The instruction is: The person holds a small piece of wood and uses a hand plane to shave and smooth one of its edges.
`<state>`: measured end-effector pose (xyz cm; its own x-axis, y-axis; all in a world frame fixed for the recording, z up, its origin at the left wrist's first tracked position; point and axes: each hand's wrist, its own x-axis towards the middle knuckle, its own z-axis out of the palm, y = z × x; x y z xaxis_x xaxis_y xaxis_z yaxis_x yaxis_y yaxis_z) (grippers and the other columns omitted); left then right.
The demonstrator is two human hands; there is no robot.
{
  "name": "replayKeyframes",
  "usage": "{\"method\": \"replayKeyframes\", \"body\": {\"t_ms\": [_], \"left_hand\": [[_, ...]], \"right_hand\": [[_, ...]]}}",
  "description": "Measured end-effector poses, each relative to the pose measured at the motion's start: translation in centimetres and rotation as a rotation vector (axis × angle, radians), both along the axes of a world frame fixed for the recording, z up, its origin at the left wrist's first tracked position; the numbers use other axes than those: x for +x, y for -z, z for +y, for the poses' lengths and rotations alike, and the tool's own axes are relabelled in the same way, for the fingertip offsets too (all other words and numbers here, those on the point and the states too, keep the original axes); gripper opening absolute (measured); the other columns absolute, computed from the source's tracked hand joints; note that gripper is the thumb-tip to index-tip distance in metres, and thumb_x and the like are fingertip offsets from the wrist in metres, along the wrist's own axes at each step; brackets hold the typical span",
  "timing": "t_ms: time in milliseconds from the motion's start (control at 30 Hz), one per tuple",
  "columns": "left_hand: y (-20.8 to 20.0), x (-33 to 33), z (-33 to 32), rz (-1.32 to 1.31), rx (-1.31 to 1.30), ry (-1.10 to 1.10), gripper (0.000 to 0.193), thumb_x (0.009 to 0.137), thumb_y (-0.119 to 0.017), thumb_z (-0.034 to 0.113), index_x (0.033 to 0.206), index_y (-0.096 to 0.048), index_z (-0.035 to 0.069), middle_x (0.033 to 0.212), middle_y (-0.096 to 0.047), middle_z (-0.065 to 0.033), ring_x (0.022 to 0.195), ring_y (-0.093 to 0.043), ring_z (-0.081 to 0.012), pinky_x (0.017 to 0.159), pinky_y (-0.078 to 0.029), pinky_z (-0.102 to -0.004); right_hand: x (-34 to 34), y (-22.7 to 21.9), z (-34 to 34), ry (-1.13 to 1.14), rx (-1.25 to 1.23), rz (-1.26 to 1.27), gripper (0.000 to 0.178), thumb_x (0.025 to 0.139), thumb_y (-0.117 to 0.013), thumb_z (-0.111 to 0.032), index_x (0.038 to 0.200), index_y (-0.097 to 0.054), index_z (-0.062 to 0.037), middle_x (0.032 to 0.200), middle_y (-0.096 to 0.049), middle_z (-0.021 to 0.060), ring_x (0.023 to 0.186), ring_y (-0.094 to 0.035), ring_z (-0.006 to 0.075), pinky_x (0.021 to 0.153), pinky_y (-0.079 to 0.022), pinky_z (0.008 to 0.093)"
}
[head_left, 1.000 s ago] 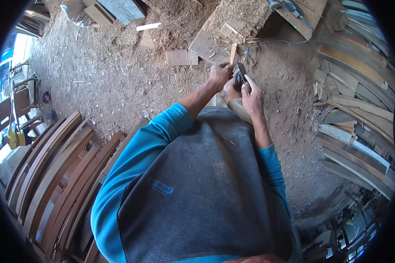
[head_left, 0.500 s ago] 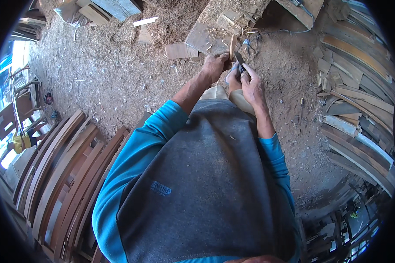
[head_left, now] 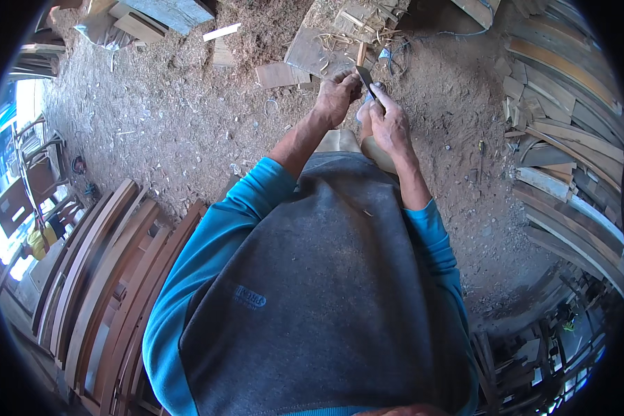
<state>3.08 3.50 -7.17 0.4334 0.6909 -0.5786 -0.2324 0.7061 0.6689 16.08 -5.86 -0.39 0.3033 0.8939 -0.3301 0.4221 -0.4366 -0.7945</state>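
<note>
Beyond my knees, my left hand [head_left: 336, 98] is closed around the near end of a narrow wooden strip [head_left: 361, 53]. The strip points away from me over a board [head_left: 310, 52] on the ground. My right hand [head_left: 390, 127] grips a dark flat-bladed tool [head_left: 365, 75], its forefinger stretched along the blade. The tip of the blade overlaps the strip just beside my left fingers; whether it cuts into the wood I cannot tell. The tool's handle is hidden in my palm. Thin curled wood shavings [head_left: 340, 43] lie on the board ahead of both hands.
Long planks [head_left: 107, 277] are stacked at the left, and more timber [head_left: 568, 125] lines the right side. Offcuts [head_left: 282, 76] and sawdust are scattered on the dirt floor. A thin cable [head_left: 457, 32] runs at the far right, and a screwdriver-like tool [head_left: 481, 147] lies on the ground.
My right hand has moved forward and slightly left, bringing the dark blade from beside the strip to across it. The left hand keeps its hold, and the whole view has shifted slightly.
</note>
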Motion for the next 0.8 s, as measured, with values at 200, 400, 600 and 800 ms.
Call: {"method": "replayKeyframes", "body": {"t_ms": [200, 400, 600, 800], "left_hand": [[-0.1, 0.9, 0.2, 0.044, 0.055, 0.048, 0.037, 0.103, -0.060, 0.014, 0.137, -0.059, 0.000, 0.094, -0.067, -0.0029, 0.077, -0.059, -0.0092, 0.071, -0.053, -0.0268], [-1.6, 1.6, 0.5, 0.114, 0.045, 0.041, 0.053, 0.107, -0.055, 0.014, 0.156, -0.042, 0.001, 0.098, -0.069, -0.0040, 0.080, -0.061, -0.0100, 0.073, -0.053, -0.0276], [0.7, 1.7, 0.1, 0.098, 0.097, 0.040, 0.045, 0.108, -0.052, 0.014, 0.151, -0.049, -0.001, 0.094, -0.068, -0.0037, 0.076, -0.060, -0.0097, 0.069, -0.052, -0.0263], [0.3, 1.8, 0.3, 0.154, 0.209, 0.049, 0.046, 0.108, -0.055, 0.016, 0.151, -0.050, 0.001, 0.084, -0.068, -0.0017, 0.068, -0.058, -0.0076, 0.062, -0.052, -0.0253]], "right_hand": [[0.0, 1.8, -0.3, 0.046, 0.040, 0.001, 0.046, 0.099, -0.052, -0.019, 0.143, -0.060, -0.0070, 0.136, -0.061, 0.0300, 0.127, -0.060, 0.0425, 0.109, -0.047, 0.0439], [0.0, -0.2, -0.5, 0.071, -0.030, 0.133, 0.044, 0.102, -0.049, -0.017, 0.141, -0.059, -0.0004, 0.146, -0.051, 0.0343, 0.141, -0.048, 0.0403, 0.118, -0.039, 0.0399], [0.3, -0.4, 0.6, 0.087, -0.070, 0.213, 0.042, 0.103, -0.049, -0.013, 0.140, -0.059, 0.0038, 0.148, -0.048, 0.0352, 0.145, -0.044, 0.0403, 0.121, -0.035, 0.0390], [0.3, -1.3, 2.2, 0.080, -0.162, 0.135, 0.040, 0.102, -0.052, -0.016, 0.136, -0.064, 0.0014, 0.129, -0.064, 0.0327, 0.125, -0.063, 0.0386, 0.107, -0.047, 0.0396]]}}
